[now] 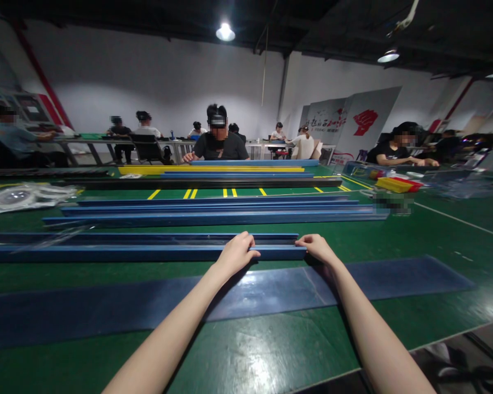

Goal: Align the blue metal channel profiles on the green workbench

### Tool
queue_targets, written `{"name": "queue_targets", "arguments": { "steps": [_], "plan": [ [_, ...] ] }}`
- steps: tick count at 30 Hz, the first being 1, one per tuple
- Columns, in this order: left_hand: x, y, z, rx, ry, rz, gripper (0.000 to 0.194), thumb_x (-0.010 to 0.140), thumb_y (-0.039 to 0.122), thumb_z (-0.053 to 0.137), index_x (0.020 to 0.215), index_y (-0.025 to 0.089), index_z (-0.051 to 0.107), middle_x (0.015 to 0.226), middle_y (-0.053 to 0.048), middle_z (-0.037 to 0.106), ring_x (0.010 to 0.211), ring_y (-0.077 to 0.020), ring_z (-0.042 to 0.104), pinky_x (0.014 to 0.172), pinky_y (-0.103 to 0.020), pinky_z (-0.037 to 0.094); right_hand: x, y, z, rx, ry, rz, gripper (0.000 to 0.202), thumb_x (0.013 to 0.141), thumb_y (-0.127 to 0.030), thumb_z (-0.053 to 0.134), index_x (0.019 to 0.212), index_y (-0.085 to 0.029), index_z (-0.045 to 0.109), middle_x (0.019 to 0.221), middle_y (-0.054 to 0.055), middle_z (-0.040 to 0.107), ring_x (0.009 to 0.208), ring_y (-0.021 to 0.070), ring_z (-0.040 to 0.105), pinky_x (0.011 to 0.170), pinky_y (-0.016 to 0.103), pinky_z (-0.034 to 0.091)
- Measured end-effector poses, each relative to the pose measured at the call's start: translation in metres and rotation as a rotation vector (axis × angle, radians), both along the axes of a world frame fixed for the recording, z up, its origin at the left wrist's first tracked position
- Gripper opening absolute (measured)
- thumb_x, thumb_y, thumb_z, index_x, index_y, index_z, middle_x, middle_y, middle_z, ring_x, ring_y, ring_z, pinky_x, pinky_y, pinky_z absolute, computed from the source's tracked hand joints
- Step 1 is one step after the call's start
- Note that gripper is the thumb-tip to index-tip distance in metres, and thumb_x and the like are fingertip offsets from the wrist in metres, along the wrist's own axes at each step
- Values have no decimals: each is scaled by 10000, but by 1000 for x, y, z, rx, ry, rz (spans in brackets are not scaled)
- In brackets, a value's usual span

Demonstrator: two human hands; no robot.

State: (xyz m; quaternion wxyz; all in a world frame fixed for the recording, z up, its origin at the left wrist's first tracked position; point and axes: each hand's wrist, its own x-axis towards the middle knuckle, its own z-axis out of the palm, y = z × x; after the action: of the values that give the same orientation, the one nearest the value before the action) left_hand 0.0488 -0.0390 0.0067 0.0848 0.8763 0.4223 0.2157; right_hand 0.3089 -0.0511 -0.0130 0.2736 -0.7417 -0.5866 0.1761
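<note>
A long blue channel (148, 253) lies across the green table, running out of view at the left. My left hand (239, 251) grips its near wall a short way from the right end, with the thumb on the near side and the fingers over the top. At the right end, my right hand (315, 246) pinches the channel's edge with thumb and fingertips. Between my forearms and beyond them, a translucent bluish strip (271, 290) lies flat on the table, nearer to me than the channel.
Behind lie more blue channels (213, 220), a black one (205, 184) and a yellow one (209, 170). Clear plastic wrap (24, 197) sits at the left, a yellow tray (394, 185) at the right. A person (222, 145) sits across the table.
</note>
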Motion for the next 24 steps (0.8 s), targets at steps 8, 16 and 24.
{"name": "queue_targets", "arguments": {
  "steps": [8,16,24],
  "plan": [
    [0,-6,7,81,187,27,158,786,347,563,830,205,509,878,-8,556,852,-170,538,681,-250,397,0,0,1,-6,-4,8,198,695,-313,551,615,-161,651,620,32,642,655,149,583,574,217,372],
    [0,-8,8,102,259,12,189,814,373,519,866,193,536,907,-26,577,894,-190,540,734,-279,409,0,0,1,-10,-4,29,202,706,-307,539,639,-154,652,612,32,630,575,130,561,550,214,378],
    [-1,-8,5,108,241,9,173,820,360,512,869,195,529,898,-22,580,891,-188,538,734,-279,404,0,0,0,2,-6,34,199,702,-307,540,615,-159,641,573,23,624,568,129,564,531,205,370]
  ]
}}
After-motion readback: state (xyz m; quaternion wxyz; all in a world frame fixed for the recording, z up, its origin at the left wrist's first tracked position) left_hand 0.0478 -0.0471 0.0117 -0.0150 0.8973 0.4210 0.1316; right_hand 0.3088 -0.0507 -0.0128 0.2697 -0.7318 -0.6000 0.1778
